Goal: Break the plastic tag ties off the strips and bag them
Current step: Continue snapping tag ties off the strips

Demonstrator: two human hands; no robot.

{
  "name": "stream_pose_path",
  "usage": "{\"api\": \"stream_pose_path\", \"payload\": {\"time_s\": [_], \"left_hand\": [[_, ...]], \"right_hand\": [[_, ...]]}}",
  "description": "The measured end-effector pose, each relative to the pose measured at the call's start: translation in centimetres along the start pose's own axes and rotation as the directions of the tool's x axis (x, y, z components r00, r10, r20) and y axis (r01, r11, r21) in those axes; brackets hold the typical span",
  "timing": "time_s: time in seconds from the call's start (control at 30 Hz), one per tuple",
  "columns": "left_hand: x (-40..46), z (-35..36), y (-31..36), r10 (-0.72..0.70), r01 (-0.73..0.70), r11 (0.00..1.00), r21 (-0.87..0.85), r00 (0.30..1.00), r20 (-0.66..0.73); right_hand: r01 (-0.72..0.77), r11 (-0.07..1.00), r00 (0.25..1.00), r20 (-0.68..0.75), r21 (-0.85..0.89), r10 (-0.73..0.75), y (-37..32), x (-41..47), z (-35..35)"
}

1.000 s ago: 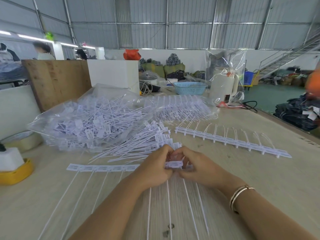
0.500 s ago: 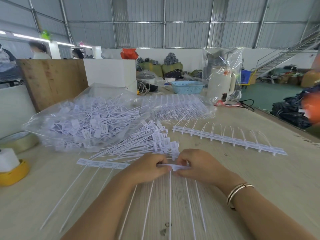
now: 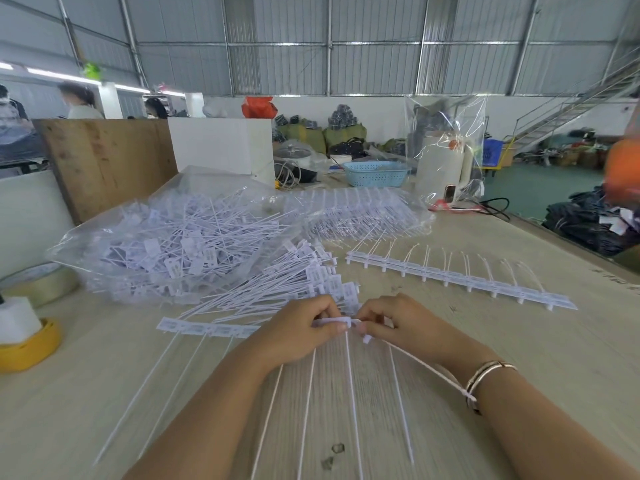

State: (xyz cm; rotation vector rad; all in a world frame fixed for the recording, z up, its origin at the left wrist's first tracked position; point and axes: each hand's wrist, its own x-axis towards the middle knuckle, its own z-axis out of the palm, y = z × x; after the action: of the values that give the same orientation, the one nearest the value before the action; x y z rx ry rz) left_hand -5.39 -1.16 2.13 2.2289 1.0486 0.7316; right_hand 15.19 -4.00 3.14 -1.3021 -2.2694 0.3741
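Observation:
A white strip of tag ties [image 3: 207, 329] lies across the table in front of me, its long tails running toward me. My left hand [image 3: 298, 332] pinches the strip's right end. My right hand [image 3: 405, 327] pinches one tie [image 3: 415, 362] at its head, and that tie's tail angles out under my right wrist. Just beyond my hands lies a loose heap of separated ties [image 3: 277, 289]. A clear bag full of ties [image 3: 166, 244] lies at the left. Another whole strip [image 3: 457, 277] lies at the right.
A second clear bag of strips [image 3: 360, 213] sits further back. A tape roll [image 3: 41, 282] and a yellow dispenser [image 3: 24, 344] are at the left edge. A wooden board [image 3: 107, 161], white box [image 3: 221, 143], blue basket [image 3: 375, 173] and white jug [image 3: 441, 168] stand behind.
My right hand has bent one tie away from the strip end, so its tail now angles out to the right. The strip's free left part has shifted slightly right.

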Motion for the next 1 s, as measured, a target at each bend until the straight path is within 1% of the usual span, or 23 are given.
{"api": "stream_pose_path", "payload": {"time_s": [0.1, 0.23, 0.43, 0.53, 0.6, 0.73, 0.9, 1.0], "left_hand": [[0.1, 0.0, 0.2, 0.033, -0.033, 0.999, 0.004, 0.998, -0.062], [0.0, 0.1, 0.8, 0.089, -0.092, 0.996, -0.015, 0.987, -0.134], [-0.3, -0.1, 1.2, 0.082, -0.088, 0.995, -0.047, 0.99, -0.116], [-0.3, -0.1, 1.2, 0.051, -0.062, 0.992, -0.112, 0.994, -0.098], [-0.3, -0.2, 1.2, 0.056, -0.066, 0.984, -0.168, 0.996, -0.064], [-0.3, -0.1, 1.3, 0.081, -0.077, 0.979, -0.19, 0.997, 0.01], [-0.1, 0.0, 1.4, 0.084, -0.069, 0.942, -0.329, 0.996, 0.03], [-0.4, -0.5, 2.0, 0.124, -0.109, 0.904, -0.414, 0.992, 0.009]], "right_hand": [[-0.048, 0.986, 0.998, -0.043, 0.162, 0.056, -0.2, 0.0, 0.0], [-0.081, 0.949, 0.994, -0.043, 0.304, 0.098, -0.2, -0.1, -0.2], [-0.085, 0.88, 0.996, 0.033, 0.467, 0.079, -0.5, 0.0, -0.1], [-0.096, 0.827, 0.995, 0.078, 0.554, 0.063, -0.5, -0.1, -0.2], [-0.111, 0.811, 0.991, 0.124, 0.575, 0.048, -0.5, -0.1, -0.3], [-0.117, 0.83, 0.985, 0.169, 0.546, 0.028, -0.4, -0.3, -0.6], [-0.116, 0.81, 0.982, 0.189, 0.574, 0.007, -0.4, -0.4, -1.1], [-0.112, 0.792, 0.981, 0.194, 0.601, -0.009, -0.3, -0.6, -1.5]]}}
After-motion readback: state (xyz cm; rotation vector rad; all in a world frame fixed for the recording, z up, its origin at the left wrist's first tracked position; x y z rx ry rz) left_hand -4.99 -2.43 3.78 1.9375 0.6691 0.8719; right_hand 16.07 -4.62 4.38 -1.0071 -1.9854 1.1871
